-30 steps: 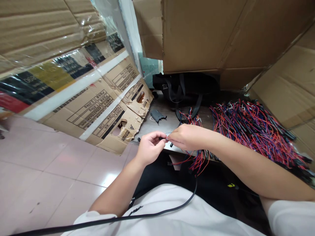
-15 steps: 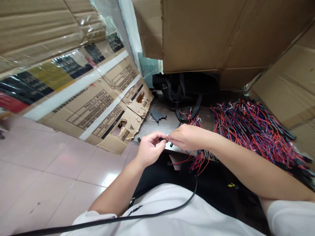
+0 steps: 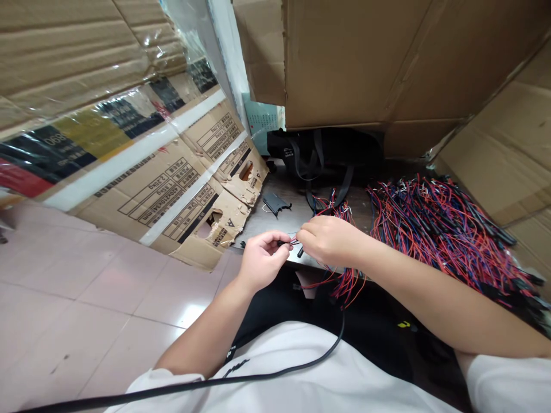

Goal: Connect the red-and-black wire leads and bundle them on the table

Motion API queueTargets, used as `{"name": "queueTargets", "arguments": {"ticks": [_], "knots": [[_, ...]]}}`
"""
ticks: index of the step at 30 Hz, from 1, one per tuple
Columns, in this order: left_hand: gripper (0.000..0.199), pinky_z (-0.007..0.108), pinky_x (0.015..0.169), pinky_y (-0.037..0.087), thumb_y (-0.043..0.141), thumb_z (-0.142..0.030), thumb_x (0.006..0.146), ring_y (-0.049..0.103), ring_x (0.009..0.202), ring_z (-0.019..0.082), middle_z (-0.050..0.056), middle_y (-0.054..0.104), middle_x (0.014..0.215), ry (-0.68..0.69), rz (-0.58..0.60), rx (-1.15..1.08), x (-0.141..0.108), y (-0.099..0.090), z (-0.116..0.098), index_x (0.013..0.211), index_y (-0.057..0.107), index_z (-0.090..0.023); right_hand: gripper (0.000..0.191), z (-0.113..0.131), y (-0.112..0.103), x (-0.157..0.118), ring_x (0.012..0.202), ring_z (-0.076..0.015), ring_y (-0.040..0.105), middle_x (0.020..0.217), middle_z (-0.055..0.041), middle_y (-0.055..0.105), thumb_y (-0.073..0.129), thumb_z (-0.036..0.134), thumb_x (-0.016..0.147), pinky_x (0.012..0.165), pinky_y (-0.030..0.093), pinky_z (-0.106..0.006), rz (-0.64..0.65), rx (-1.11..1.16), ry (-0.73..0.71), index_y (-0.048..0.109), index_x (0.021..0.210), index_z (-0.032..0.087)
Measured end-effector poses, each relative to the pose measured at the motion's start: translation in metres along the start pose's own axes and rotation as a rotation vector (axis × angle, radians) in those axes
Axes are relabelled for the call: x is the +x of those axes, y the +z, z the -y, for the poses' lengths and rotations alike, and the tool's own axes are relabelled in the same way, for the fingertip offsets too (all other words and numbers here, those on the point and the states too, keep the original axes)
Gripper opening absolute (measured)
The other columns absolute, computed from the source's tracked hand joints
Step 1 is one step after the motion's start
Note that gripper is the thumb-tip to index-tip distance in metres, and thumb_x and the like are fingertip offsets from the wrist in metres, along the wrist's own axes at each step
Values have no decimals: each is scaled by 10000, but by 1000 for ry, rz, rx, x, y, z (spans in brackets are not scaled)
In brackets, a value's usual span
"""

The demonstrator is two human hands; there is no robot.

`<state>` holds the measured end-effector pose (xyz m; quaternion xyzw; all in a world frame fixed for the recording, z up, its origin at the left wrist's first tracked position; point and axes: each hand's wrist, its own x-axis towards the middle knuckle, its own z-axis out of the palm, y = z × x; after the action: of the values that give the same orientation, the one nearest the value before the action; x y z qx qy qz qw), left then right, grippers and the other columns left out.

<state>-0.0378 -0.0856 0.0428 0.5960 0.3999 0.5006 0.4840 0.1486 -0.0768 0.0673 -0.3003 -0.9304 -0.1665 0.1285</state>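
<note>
My left hand (image 3: 262,260) pinches a small black wire connector (image 3: 282,244) between thumb and fingers. Just to its right, my right hand (image 3: 329,241) grips thin red and blue wires (image 3: 293,241) at the fingertips, and a short black plug (image 3: 300,251) pokes out below them. The two hands nearly touch at this point. Under my right wrist hangs a bundle of red, blue and black wires (image 3: 348,284). A large heap of similar wires with black ends (image 3: 443,229) lies to the right, beyond my right forearm.
A dark wooden tabletop (image 3: 293,192) holds a small black plastic piece (image 3: 275,203) and a black bag with straps (image 3: 322,152). Cardboard sheets (image 3: 193,195) lean at the left and back, above a pink tile floor (image 3: 116,287). A black cable (image 3: 258,378) crosses my white shirt.
My right hand has shifted slightly left, closer to my left hand, and the red wires between them show more. The view has tilted slightly.
</note>
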Motion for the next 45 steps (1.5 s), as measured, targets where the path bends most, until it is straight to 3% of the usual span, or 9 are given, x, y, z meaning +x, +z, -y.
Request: {"name": "queueTargets", "arguments": {"ticks": [5, 9, 14, 18, 26, 32, 36, 40, 45], "knots": [[105, 230, 587, 520, 691, -139, 604, 667, 631, 151, 28, 692, 666, -74, -13, -46, 0, 0, -1, 708, 680, -141, 233, -6, 8, -8, 614, -157, 455, 705, -61, 566, 417, 102, 906, 630, 312, -300, -113, 18, -10, 575, 743, 155], [115, 235, 599, 526, 706, -157, 609, 672, 642, 154, 27, 685, 687, -50, -28, -60, -1, 1, 0, 720, 681, -142, 249, -3, 12, -10, 713, -179, 473, 838, -96, 586, 431, 111, 903, 645, 352, -303, -136, 74, 119, 643, 779, 150], [93, 267, 665, 542, 708, -156, 634, 662, 677, 157, 40, 678, 748, 50, 9, -89, -4, 2, 1, 722, 679, -144, 292, 8, 18, -13, 800, -182, 509, 846, -79, 539, 421, 49, 849, 706, 448, -317, -269, 576, 204, 691, 908, 145], [69, 272, 687, 530, 685, -129, 658, 634, 687, 151, 43, 661, 750, 141, 42, -74, -5, 3, 0, 724, 686, -146, 201, 19, 19, -15, 750, -152, 527, 810, -36, 518, 527, 153, 880, 700, 467, -320, -368, 885, 292, 714, 947, 179], [76, 287, 692, 530, 673, -115, 696, 621, 742, 168, 63, 637, 810, 202, 35, -46, -9, 2, 5, 763, 679, -150, 134, 36, 26, -13, 689, -140, 508, 745, -23, 501, 600, 183, 859, 616, 441, -297, -578, 864, 422, 733, 868, 183], [29, 268, 677, 513, 675, -149, 743, 607, 755, 166, 67, 628, 797, 266, 111, -19, -10, -1, 4, 769, 685, -159, 102, 39, 20, -16, 710, -144, 543, 778, -31, 541, 616, 168, 842, 651, 461, -306, -534, 899, 444, 716, 853, 184], [114, 274, 715, 532, 725, -192, 725, 624, 772, 165, 66, 653, 820, 140, 182, -100, -10, -6, 4, 832, 715, -157, 95, 40, 17, -19, 747, -155, 548, 810, -43, 556, 597, 153, 851, 698, 469, -322, -484, 901, 429, 688, 861, 177], [231, 264, 614, 548, 764, -283, 708, 633, 635, 145, 61, 698, 767, -79, 195, -151, -13, -13, 3, 884, 721, -139, 110, 39, 16, -20, 756, -166, 539, 814, -50, 554, 570, 146, 862, 710, 467, -340, -470, 823, 388, 675, 861, 178], [233, 253, 553, 545, 766, -314, 719, 614, 548, 131, 45, 678, 627, -154, 236, -90, -15, -19, -2, 804, 714, -104, 124, 38, 13, -19, 740, -169, 532, 795, -47, 538, 559, 118, 853, 697, 457, -349, -489, 757, 321, 669, 871, 173]]}}
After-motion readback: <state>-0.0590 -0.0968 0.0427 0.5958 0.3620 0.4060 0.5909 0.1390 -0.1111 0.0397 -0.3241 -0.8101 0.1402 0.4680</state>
